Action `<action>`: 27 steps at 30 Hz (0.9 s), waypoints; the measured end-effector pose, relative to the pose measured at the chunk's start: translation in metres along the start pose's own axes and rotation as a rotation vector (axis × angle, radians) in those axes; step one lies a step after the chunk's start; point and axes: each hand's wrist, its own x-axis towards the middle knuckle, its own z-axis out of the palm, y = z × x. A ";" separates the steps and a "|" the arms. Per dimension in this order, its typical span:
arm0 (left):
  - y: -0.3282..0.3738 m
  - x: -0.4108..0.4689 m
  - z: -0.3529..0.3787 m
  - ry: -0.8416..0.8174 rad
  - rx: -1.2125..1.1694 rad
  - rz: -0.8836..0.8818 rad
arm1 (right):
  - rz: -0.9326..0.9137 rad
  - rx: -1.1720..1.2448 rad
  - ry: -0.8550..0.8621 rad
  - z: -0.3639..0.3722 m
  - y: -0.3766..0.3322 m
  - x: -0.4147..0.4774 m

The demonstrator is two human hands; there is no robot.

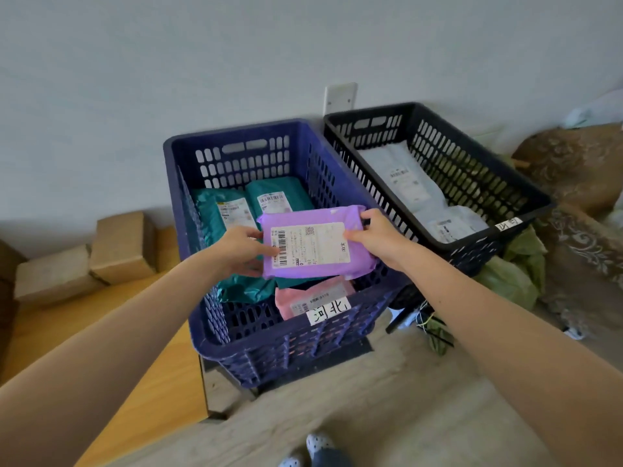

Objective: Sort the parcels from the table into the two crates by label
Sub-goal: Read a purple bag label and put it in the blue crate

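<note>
Both hands hold a purple parcel [315,246] with a white shipping label, flat and label up, over the blue crate [269,352]. My left hand [241,249] grips its left edge and my right hand [376,235] grips its right edge. Inside the blue crate lie teal parcels [276,198] at the back and a pink parcel [313,298] at the front, partly under the purple one. A white tag with handwritten characters [328,311] sits on the blue crate's front rim. To the right stands the black crate [488,183] with white-grey parcels [406,178] inside and a tag on its rim.
Cardboard boxes [121,246] rest on the wooden table [101,332] at the left. A patterned brown sofa [580,203] and green bags [515,274] lie to the right of the black crate. A wall socket plate [340,97] is behind the crates. My slippers [318,444] show at the bottom.
</note>
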 end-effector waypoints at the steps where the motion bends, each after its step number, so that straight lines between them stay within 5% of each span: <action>1: -0.003 0.004 0.001 0.009 0.028 -0.016 | 0.008 -0.029 -0.025 0.001 0.001 0.003; 16: -0.033 0.033 0.028 -0.168 0.519 -0.289 | 0.342 -0.620 -0.514 0.029 0.025 0.038; 27: -0.060 0.055 0.054 -0.344 0.622 -0.397 | 0.374 -0.961 -0.752 0.038 0.035 0.053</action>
